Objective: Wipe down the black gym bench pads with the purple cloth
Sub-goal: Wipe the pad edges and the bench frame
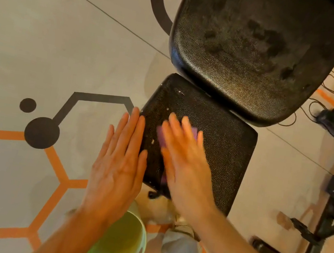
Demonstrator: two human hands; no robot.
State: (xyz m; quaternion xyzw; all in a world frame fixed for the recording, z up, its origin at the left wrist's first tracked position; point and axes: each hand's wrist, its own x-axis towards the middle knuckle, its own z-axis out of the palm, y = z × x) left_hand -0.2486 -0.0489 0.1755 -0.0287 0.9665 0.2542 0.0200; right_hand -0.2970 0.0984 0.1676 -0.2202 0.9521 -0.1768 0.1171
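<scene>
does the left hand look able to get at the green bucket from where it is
Probably yes: the left hand lies flat and empty at the seat pad's left edge, and the green bucket sits open-topped just below its wrist, nothing between.

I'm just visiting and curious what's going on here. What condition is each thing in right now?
Purple cloth: pressed flat on the seat pad under the right hand.
Seat pad: flecked with pale specks, being wiped.
Back pad: smudged with dark patches, untouched.
Right hand: fingers straight, blurred.
Left hand: flat, at the seat pad's left edge.
Green bucket: upright on the floor; contents unclear.
</scene>
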